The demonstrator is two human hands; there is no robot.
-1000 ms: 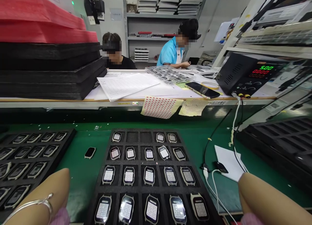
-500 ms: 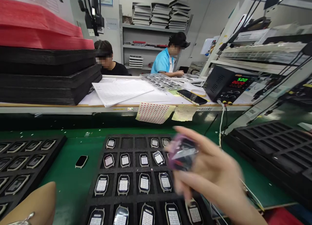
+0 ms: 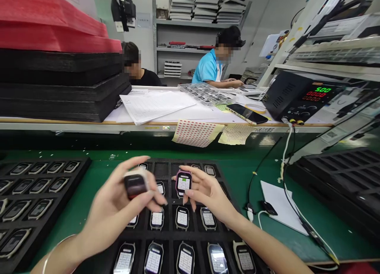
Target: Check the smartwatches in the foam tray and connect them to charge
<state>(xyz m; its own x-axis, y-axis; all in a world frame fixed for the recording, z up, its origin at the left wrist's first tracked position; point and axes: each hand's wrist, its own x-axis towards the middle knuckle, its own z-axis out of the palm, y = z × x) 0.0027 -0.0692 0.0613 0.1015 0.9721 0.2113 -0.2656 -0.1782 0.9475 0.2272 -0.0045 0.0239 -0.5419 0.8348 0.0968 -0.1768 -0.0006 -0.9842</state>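
My left hand [image 3: 118,204] pinches a small dark-screened watch body [image 3: 135,183] between thumb and fingers, raised above the black foam tray [image 3: 169,234]. My right hand [image 3: 204,193] holds a pink-edged watch body with a lit screen [image 3: 183,182] at its fingertips, over the tray's upper rows. The two hands are close together above the tray. Several watch bodies with lit white screens lie in the tray's pockets.
A second black tray [image 3: 32,195] with dark watch bodies lies left. Empty black trays [image 3: 341,179] sit right. A white card and charging cables [image 3: 276,206] lie on the green mat. Beyond a raised shelf with papers [image 3: 157,103] and a power supply [image 3: 297,96], two people sit.
Both hands rose from the bottom edge. The right hand swept in holding a watch body and settled over the tray; the left hand now holds a dark watch body.
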